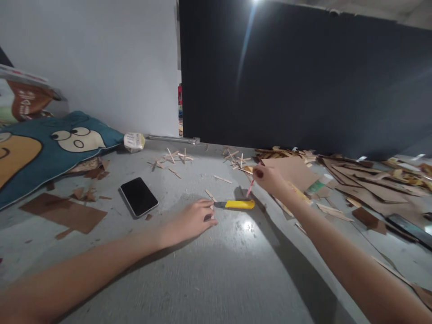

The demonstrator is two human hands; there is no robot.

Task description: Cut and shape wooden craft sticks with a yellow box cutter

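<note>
My left hand [191, 221] rests low over the grey tabletop [216, 279], its fingers curled round a small pale thing that they mostly hide. Just past those fingertips lies a yellow utility knife [240, 204], its blade pointing toward my left hand. A thin wooden stick [211, 195] lies beside the blade. Above and right of the knife, my right hand [269, 178] pinches a thin pinkish-red stick [250, 188]. That stick slants down, its lower end close to the knife's handle; whether it touches the table I cannot tell.
A phone [139, 197] lies left of my left hand. Small wooden-stick pieces [171, 155] are scattered toward the back. Cardboard sheets [367, 180] and scraps cover the right side. A blue cartoon cushion [64, 144] sits at left, near brown cardboard [64, 211]. A dark panel [303, 85] stands behind.
</note>
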